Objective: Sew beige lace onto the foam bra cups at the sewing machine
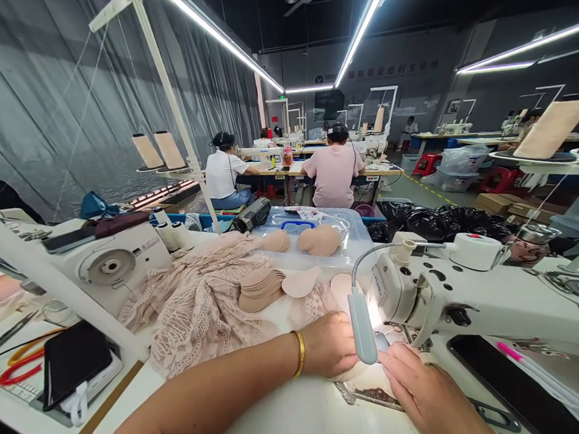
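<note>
My left hand (329, 344), with a gold bangle at its wrist, is closed on a beige fabric piece (354, 372) at the sewing machine (440, 285). From the other side my right hand (422, 377) has its fingers pressed together at that piece's edge by the needle area. A grey gooseneck lamp (362, 325) hides some fingertips and part of the fabric. Beige lace (201, 304) lies heaped left of my left hand. Just beyond it are a fanned stack of beige cup-shaped pads (259, 287) and a single pad (300, 281).
A clear plastic box (355, 228) behind the lace carries more pads (319, 240). At right lies a black phone (513, 380) beside the machine. Another sewing machine (112, 261) and a dark phone (75, 361) stand at left. Two people (333, 170) sit at machines ahead.
</note>
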Demonstrator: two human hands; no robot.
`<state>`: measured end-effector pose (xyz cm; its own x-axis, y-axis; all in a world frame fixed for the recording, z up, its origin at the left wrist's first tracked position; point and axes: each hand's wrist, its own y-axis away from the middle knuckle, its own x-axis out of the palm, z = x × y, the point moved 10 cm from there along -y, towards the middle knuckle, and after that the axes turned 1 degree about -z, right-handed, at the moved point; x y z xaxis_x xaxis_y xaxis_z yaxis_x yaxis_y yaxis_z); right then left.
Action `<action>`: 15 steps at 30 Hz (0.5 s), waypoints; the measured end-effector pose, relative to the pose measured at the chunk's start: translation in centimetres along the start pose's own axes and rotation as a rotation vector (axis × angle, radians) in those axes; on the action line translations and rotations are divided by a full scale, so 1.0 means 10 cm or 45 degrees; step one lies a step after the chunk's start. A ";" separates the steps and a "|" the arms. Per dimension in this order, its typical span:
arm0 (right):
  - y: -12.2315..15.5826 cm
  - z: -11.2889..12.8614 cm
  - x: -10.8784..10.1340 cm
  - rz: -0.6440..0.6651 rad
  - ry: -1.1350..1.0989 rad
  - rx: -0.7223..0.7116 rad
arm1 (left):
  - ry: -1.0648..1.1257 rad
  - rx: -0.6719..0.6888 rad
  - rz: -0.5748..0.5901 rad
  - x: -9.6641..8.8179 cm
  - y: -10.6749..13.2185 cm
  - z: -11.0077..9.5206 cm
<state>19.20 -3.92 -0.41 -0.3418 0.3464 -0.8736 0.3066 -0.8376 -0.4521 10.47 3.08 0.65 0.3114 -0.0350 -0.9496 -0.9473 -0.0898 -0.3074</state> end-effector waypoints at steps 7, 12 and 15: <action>0.01 -0.04 0.01 -0.014 -0.022 0.029 | -0.078 -0.069 0.089 -0.03 -0.06 0.08; 0.05 -0.11 -0.01 -0.084 -0.174 0.065 | -0.070 -0.218 0.090 0.00 -0.07 0.16; 0.06 -0.04 -0.04 -0.109 -0.229 0.100 | -0.031 -0.346 0.053 -0.08 0.02 0.18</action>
<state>19.92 -4.38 -0.39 -0.5189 0.3426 -0.7832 0.2021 -0.8410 -0.5018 9.89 4.91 1.28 0.2680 -0.0209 -0.9632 -0.9034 -0.3527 -0.2438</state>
